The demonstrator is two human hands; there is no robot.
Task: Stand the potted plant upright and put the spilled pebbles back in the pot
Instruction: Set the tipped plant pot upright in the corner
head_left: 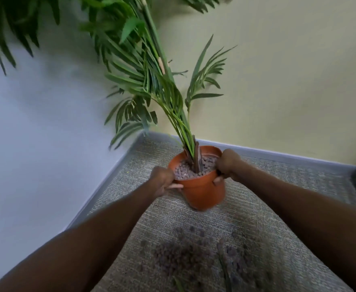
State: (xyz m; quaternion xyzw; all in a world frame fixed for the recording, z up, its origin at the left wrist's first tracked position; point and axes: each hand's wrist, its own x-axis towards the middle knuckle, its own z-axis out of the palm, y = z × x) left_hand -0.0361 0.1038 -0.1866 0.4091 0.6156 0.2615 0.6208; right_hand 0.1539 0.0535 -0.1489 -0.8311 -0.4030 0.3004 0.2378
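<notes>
Starting at the left, the left hand (162, 180) is gripping the rim of the terracotta-coloured plastic pot (202, 190) at about nine o'clock, its fingers (176, 186) curling round under the lip on the outside. The pot is sitting on the grey carpet (278, 199) in the corner where the pale blue wall (36, 133) is meeting the yellow wall (288, 81), with a grey skirting strip (101, 190) running along both. It is looking close to upright but leaning a little, and its base is blurred, so whether it is resting flat cannot be told. The palm plant (151, 85) is rising from the pot's middle and slanting toward eleven o'clock, its fronds spreading across the top of the view. Inside, a layer of brown clay pebbles (194, 169) is filling the pot nearly to the rim around the stems.

At three o'clock on the rim, the right hand (228, 165) is clasping the pot's edge, fingers (218, 179) wrapping over the lip and down the outer wall.

Toward six o'clock from the pot, nearer the person, the spilled pebbles (183, 253) are lying scattered in a loose patch on the carpet, with a few fallen leaf strips (225, 270) among them.

The righting step seems to be almost finished; gathering the loose pebbles appears to be wholly left to do.
</notes>
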